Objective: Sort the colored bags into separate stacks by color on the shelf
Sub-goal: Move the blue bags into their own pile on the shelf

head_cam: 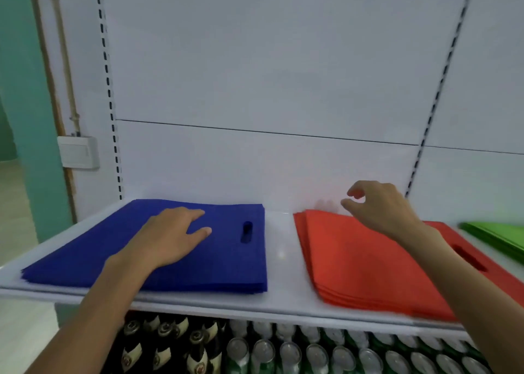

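A stack of blue bags (226, 263) lies flat on the left of the white shelf (279, 249). My left hand (170, 234) rests on top of it with flat fingers. A stack of red bags (368, 263) lies to the right, its sheets slightly fanned. My right hand (377, 209) hovers over the red stack's far edge, its fingers loosely curled and holding nothing. At the far right edge a stack of green bags (499, 236) is partly cut off by the frame.
The shelf's white back panel rises behind the stacks. Below the shelf's front edge stand dark bottles (164, 345) on the left and rows of green cans (326, 354) on the right. A green wall and a white switch box (78, 152) are at left.
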A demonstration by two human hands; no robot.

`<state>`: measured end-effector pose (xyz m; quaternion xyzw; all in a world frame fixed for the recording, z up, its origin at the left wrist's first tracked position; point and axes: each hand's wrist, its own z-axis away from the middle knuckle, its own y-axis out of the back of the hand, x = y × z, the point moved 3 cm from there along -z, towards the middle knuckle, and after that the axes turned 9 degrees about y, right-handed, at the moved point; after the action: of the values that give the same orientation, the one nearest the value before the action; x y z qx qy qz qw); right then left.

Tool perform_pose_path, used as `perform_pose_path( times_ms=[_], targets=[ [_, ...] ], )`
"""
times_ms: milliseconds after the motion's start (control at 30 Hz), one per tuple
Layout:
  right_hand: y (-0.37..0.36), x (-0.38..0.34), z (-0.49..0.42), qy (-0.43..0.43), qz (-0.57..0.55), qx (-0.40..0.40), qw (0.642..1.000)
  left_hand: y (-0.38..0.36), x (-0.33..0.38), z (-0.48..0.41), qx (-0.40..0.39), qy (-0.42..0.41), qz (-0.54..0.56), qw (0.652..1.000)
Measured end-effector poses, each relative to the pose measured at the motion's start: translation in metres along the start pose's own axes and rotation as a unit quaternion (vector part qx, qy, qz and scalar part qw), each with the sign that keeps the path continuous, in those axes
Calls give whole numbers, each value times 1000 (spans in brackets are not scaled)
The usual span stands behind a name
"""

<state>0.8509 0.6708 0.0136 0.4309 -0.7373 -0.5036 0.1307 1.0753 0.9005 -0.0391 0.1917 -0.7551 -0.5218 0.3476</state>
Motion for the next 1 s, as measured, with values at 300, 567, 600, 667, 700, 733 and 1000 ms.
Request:
perform_pose_path(
  times_ms=[300,567,600,667,700,733,1000],
  targets=[
    [74,202,77,-73,7,14,997,-38,186,48,35,-90,81,992],
    [150,374,134,-102,36,31,994,-84,354,83,40,-128,131,982],
    [159,389,136,-104,43,30,993,-91,372,87,30,-131,133,982],
    [177,419,136,-105,49,38,993,-105,406,91,24,-137,136,981],
    [183,433,135,-102,51,42,993,-111,421,91,24,-141,136,980],
    [185,446,136,-102,52,40,993,-116,435,91,19,-142,131,981],
    [212,571,147,-116,44,45,991,-160,573,91,-9,-180,102,978]
  ],
)
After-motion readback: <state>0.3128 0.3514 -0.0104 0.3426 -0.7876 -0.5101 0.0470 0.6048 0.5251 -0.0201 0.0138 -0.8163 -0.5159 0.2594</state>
